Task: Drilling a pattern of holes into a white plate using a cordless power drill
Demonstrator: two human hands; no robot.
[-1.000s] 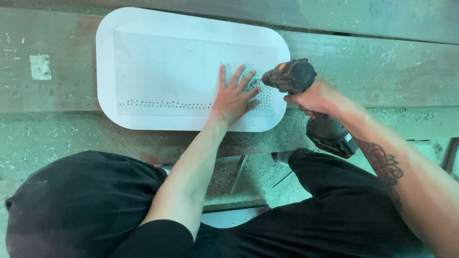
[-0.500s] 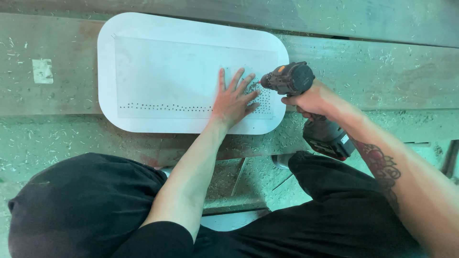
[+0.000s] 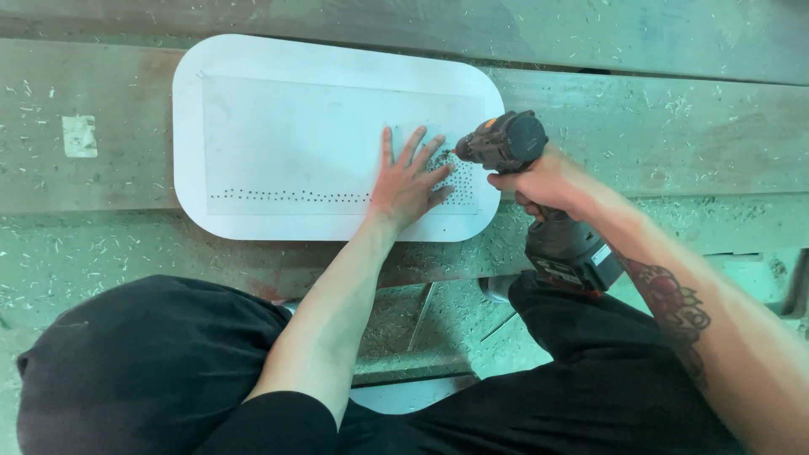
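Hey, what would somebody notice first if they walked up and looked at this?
Probably the white rounded panel lying on the shaving-strewn workbench, with a row of small drilled holes along its near edge. The left hand lies flat on the panel's right part, fingers spread. Just right of it, the right hand grips a cordless drill, its tip at the panel.

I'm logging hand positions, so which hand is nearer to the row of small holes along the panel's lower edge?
Left. The left hand lies flat on the white panel, covering part of the hole row. The right hand grips the drill beyond the panel's right end.
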